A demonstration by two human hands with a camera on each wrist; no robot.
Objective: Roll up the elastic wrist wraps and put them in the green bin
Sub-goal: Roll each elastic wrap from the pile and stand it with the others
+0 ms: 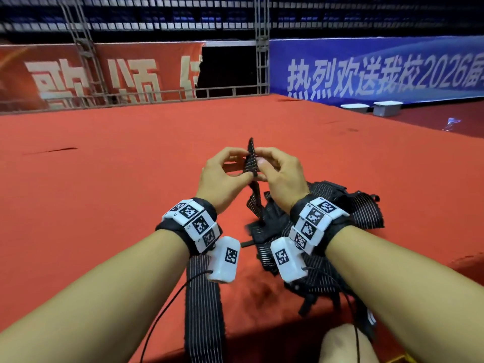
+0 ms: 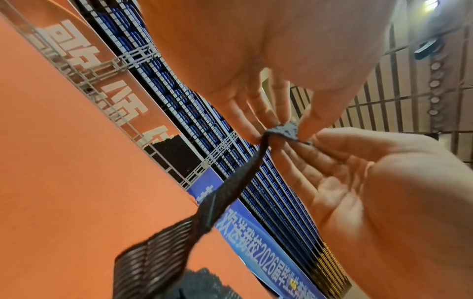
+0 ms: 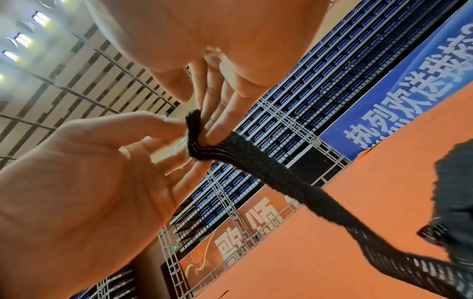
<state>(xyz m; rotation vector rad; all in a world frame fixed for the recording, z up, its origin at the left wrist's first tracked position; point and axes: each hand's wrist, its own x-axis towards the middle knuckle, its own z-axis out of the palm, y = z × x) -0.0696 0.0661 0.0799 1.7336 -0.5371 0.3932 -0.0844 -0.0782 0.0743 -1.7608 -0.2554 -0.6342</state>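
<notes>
We note bare forearms, each wrist wearing a black strap carrying white blocks printed with black square markers, plus a white tagged camera module trailing a thin black cable.

Wrist wrap: black woven elastic cloth, pale ribbing, fuzzy matt edge.
Wrap pile: same striped black cloth, matt.
Floor covering: red carpet-like cloth, matt, slightly rough.
Wrist modules: white plastic, smooth, faint sheen.
Truss: grey metal.

Red carpet, red banner, blue banner, blue seating.
</notes>
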